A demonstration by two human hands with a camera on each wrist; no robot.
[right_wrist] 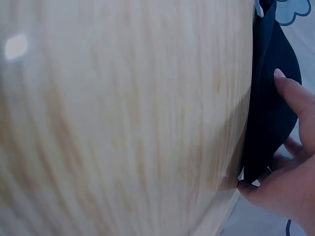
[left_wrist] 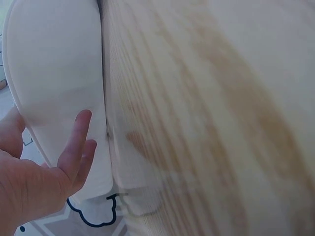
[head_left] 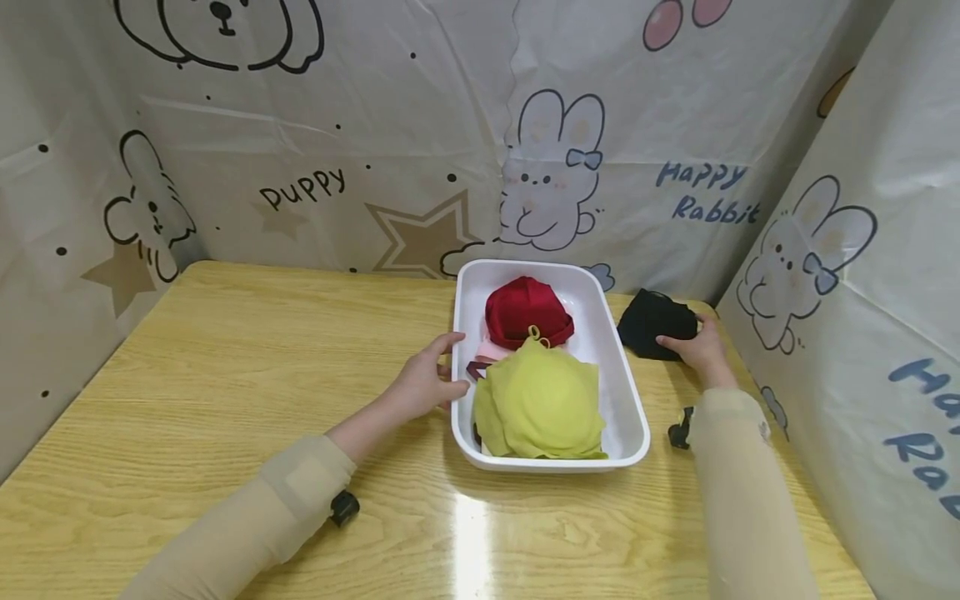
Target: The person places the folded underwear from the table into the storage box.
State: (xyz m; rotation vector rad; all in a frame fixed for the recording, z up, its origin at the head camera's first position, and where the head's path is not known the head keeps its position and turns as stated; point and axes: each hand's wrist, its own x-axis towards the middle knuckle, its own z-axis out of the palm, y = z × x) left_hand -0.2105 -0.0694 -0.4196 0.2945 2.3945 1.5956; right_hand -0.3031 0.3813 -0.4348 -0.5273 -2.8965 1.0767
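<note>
At the right back of the table my right hand (head_left: 705,346) grips what looks like a folded black bra (head_left: 651,325), thumb on its near face. The right wrist view shows the thumb on one side of the black cloth (right_wrist: 273,103) and the other fingers round its edge. My left hand (head_left: 423,379) touches the left rim of a white plastic tub (head_left: 633,417), its fingers spread along the outer wall (left_wrist: 59,73). Inside the tub lie a yellow cupped garment (head_left: 543,400) with a thin loop and a red one (head_left: 527,312). Pink cloth (head_left: 492,350) shows partly beneath them.
The wood-grain table (head_left: 300,350) extends left of the tub. A printed white curtain (head_left: 420,100) closes off the back and both sides, and the right side (head_left: 825,333) stands close to my right arm. Small dark wrist devices (head_left: 345,507) hang under both sleeves.
</note>
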